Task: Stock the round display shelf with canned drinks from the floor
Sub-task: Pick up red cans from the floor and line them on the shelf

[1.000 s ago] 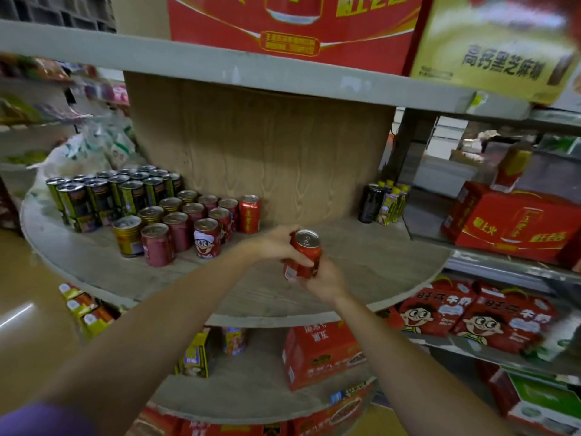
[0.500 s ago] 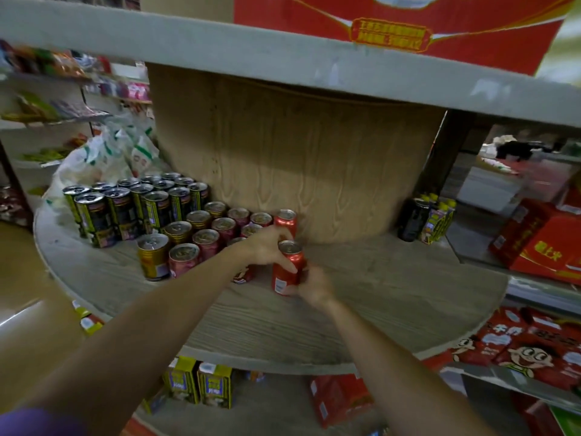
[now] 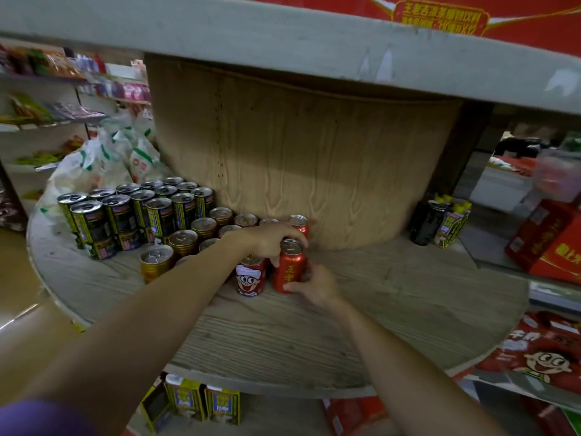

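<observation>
Since one second ago, the red can has moved from the air in front of the shelf down to the round wooden shelf, where it now stands upright. Both hands grasp this can: the left hand curls over its top rim, and the right hand wraps its fingers around the lower side. Just left of the red can, touching it, stands a can with a cartoon face. Behind the red can is another red can, near the wooden centre column. Further left of the red can are gold-top cans and a group of dark cans. Far right of the red can, small bottles stand beside the column.
</observation>
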`<state>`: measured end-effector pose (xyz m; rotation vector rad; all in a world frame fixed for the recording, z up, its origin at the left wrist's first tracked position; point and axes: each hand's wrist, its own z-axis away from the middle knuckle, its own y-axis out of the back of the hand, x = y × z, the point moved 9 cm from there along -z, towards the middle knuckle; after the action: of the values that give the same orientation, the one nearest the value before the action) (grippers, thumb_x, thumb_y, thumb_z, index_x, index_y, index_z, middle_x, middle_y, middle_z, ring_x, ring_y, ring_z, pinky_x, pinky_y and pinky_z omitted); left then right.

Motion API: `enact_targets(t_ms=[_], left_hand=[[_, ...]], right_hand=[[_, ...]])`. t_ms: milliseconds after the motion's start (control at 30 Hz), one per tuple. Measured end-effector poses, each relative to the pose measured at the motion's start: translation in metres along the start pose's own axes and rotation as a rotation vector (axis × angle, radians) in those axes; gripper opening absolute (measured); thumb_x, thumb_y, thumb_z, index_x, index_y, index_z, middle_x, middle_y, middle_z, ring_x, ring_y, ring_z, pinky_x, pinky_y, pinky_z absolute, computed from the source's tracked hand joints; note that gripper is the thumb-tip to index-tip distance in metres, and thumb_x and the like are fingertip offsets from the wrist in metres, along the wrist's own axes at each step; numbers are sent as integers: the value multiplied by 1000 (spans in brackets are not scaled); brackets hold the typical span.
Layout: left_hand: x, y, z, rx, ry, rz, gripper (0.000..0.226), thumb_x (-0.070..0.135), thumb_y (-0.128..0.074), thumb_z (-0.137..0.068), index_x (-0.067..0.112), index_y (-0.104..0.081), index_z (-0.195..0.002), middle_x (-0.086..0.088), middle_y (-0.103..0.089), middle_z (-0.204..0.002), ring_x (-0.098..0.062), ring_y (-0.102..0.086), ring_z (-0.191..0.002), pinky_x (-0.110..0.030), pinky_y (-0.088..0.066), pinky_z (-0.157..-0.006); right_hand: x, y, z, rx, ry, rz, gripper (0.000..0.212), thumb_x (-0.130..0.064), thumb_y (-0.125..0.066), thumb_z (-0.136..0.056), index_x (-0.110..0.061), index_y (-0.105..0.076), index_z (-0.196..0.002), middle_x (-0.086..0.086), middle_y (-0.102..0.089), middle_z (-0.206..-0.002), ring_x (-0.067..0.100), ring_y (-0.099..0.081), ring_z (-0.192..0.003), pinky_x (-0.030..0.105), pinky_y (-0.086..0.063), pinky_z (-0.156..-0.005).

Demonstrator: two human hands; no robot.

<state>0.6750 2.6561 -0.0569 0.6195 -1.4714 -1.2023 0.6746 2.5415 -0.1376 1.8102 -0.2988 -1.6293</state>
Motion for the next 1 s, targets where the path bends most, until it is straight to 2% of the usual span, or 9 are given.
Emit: enact_targets(t_ms=[167, 267, 333, 467, 600, 733, 867, 933, 1000], left_hand=[[-5, 2, -9, 146, 6, 48, 72, 21, -86, -67, 34, -57, -131, 4, -46, -138, -15, -45, -124, -35, -39, -108], [-11, 11, -13, 254, 36, 80, 70, 25, -91, -60, 23, -65, -124, 2, -52, -124, -17, -50, -118, -35, -41, -105], [-11, 19, -14, 297, 52, 21, 69, 28, -92, -59, 19, -67, -123, 2, -47, -114, -17, -45, -114, -32, -39, -102], [-13, 17, -17, 275, 96, 52, 70, 20, -88, -66, 10, -60, -129, -8, -60, -120, -22, -54, -114, -30, -43, -98], [-12, 16, -19, 270, 129, 53, 71, 16, -87, -68, 10, -56, -131, -14, -64, -115, -26, -59, -108, -23, -41, -83], [-10, 14, -17, 281, 152, 15, 75, 17, -88, -68, 12, -53, -134, -10, -60, -128, -25, -55, -119, -29, -44, -98], [-1, 8, -12, 288, 163, -54, 75, 18, -83, -73, 12, -47, -139, -10, -52, -138, -28, -49, -127, -37, -40, -107], [6, 8, -9, 316, 177, -87, 64, 20, -82, -73, 13, -55, -131, -9, -57, -130, -27, -54, -120, -34, -45, -99], [20, 11, -4, 394, 154, -66, 47, 20, -78, -74, 15, -62, -118, -6, -62, -117, -25, -59, -109, -28, -44, -86]], right_hand=[[-1, 1, -12, 79, -19, 52, 57, -25, -87, -70, -14, -62, -120, 6, -70, -114, 20, -65, -105, 26, -48, -88], [-3, 0, -23, 64, -23, 91, 56, -24, -84, -73, -12, -61, -122, 8, -69, -118, 21, -64, -108, 26, -47, -90], [-3, 0, -29, 60, -20, 115, 56, -24, -83, -75, -12, -59, -124, 8, -67, -121, 22, -63, -111, 25, -45, -91], [-3, -1, -39, 72, -31, 111, 58, -21, -81, -77, -12, -56, -129, 7, -64, -126, 21, -60, -116, 23, -41, -90], [-3, -1, -45, 63, -47, 126, 68, -20, -84, -74, -11, -52, -132, 8, -62, -129, 23, -58, -120, 20, -38, -87], [-4, -2, -42, 41, -65, 123, 64, -21, -83, -75, -10, -55, -131, 9, -64, -126, 23, -59, -118, 20, -38, -86], [-1, 0, -33, -9, -61, 31, 53, -20, -85, -71, -13, -64, -119, 7, -70, -116, 21, -64, -109, 29, -49, -94], [4, 8, -24, -8, -59, -20, 44, -15, -85, -69, -14, -68, -110, 5, -72, -107, 21, -66, -105, 34, -50, -95], [12, 22, -14, 30, -70, -30, 29, -10, -84, -71, -18, -66, -92, -2, -70, -89, 17, -65, -93, 31, -49, -91]])
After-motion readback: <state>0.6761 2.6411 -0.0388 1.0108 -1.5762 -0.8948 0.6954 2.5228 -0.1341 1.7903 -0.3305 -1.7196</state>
